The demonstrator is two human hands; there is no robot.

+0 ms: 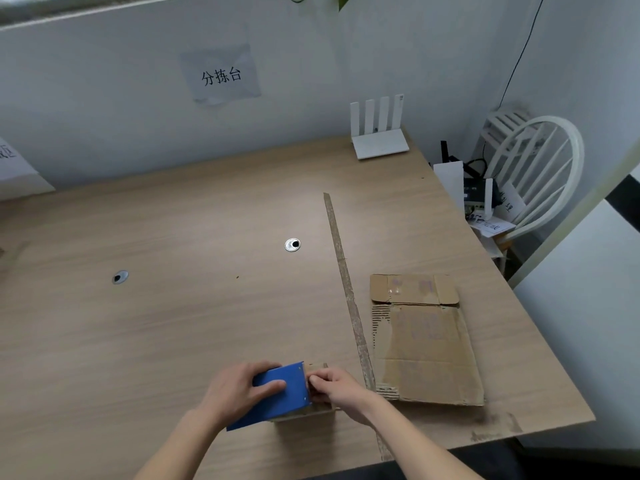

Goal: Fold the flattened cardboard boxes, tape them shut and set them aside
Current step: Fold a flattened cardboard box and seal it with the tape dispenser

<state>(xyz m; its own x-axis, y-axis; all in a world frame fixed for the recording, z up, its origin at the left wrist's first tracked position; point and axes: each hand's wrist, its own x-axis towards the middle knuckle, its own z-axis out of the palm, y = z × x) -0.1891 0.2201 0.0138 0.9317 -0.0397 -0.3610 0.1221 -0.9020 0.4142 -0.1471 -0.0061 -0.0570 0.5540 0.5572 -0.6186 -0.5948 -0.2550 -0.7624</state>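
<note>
We see a wood-grain table (173, 323) against a white wall (104, 98), a strip of tape (346, 282) across it, a router (379, 140) at the back and a white chair (540, 174) beside. Near the front edge, the left hand (239, 389) grips a blue tape dispenser (280, 393) over a small cardboard box (311, 415), the right hand (332, 386) pinches at the dispenser's end, and a flattened box (426, 348) lies to the right.

A wooden table (173, 306) fills the view. At six o'clock, a left hand (239, 389) grips a blue tape dispenser (277, 393) resting on a small cardboard box (311, 414), while the right hand (337, 388) pinches at the dispenser's front edge. At four o'clock lies a flattened cardboard box (426, 344). At one o'clock stands a white router (379, 133).
</note>
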